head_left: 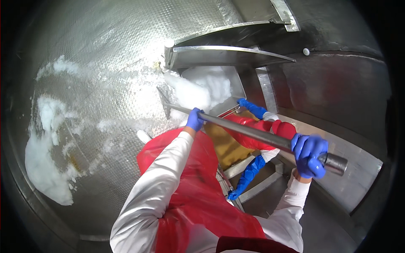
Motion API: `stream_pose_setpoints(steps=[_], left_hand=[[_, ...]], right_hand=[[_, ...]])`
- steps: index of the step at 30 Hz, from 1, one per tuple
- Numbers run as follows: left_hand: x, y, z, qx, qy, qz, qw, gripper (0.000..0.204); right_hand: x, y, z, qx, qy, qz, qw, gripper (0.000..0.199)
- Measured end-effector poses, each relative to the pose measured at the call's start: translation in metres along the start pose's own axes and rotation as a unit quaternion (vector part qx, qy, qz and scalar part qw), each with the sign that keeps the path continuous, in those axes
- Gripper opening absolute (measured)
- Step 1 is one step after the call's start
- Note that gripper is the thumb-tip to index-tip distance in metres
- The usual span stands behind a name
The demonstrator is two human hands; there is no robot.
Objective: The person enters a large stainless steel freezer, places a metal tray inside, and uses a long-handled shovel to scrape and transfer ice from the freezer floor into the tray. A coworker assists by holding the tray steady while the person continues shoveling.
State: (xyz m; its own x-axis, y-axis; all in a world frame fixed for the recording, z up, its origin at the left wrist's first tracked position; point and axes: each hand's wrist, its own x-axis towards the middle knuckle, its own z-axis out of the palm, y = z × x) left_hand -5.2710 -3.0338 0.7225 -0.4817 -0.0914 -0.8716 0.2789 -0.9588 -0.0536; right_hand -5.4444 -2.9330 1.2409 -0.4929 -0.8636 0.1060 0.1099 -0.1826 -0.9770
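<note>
Both my hands, in blue gloves, grip a long-handled metal scraper (pixel 249 131) that slants across my body. My left hand (pixel 195 119) is wrapped round the shaft near its far end. My right hand (pixel 310 155) holds it close to the thick butt at the right. The scraper's narrow crosswise blade (pixel 163 102) is at the textured metal floor (pixel 118 168), beside a heap of white, ice-like material (pixel 192 93). Part of that heap reaches into a metal-walled opening (pixel 238 82). Whether the blade touches the heap I cannot tell.
A co-worker in a red cap (pixel 283 128) bends close on my right, blue-gloved hands on a metal frame (pixel 240 204) around a yellow-brown surface (pixel 230 147). More white material (pixel 48 168) lies at the left. Curved metal panels (pixel 230 55) stand ahead; a metal ledge (pixel 350 164) is right.
</note>
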Motion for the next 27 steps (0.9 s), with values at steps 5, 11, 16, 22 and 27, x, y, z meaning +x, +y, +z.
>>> stream_pose_setpoints(steps=[5, 11, 16, 22, 27], left_hand=[[0.004, 0.011, -0.047, 0.003, -0.104, 0.032, 0.994, 0.003], [0.005, -0.009, -0.022, -0.030, -0.003, -0.036, 0.999, 0.007], [-0.038, -0.050, 0.000, 0.051, -0.038, -0.030, 0.997, 0.007], [-0.119, -0.117, 0.090, -0.049, -0.157, -0.034, 0.986, 0.007], [-0.157, -0.143, 0.150, -0.121, -0.168, -0.124, 0.971, 0.007]], right_hand=[[-0.008, -0.001, 0.034, -0.012, -0.058, -0.019, 0.998, 0.026], [-0.042, -0.017, 0.028, -0.054, 0.038, -0.007, 0.998, 0.023], [-0.085, -0.063, 0.027, -0.088, 0.070, -0.087, 0.990, 0.026], [-0.109, -0.167, 0.022, -0.112, 0.113, -0.151, 0.976, 0.029], [-0.128, -0.226, -0.001, -0.187, 0.087, -0.216, 0.954, 0.029]])
